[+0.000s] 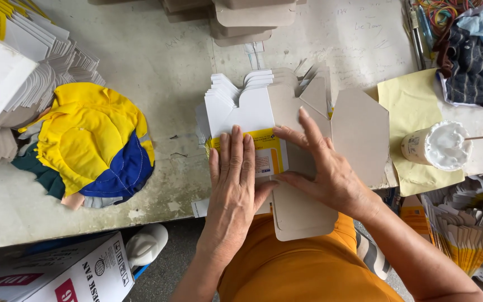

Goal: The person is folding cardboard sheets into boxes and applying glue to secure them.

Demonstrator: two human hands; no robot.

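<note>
1. Head view: at the table's [157, 67] left edge we see a yellow-and-blue cloth [96, 142].
2. Our left hand [235, 179] lies flat, fingers together, pressing the flat carton blank [264, 117] at the front edge.
3. Our right hand [322, 168], fingers spread, presses its grey flap.
4. Near the right edge stands a glue cup [437, 146].

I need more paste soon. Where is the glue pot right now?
In the head view the glue pot lies on its side on the yellow paper sheet, at the table's right, just beyond the right hand.
</note>
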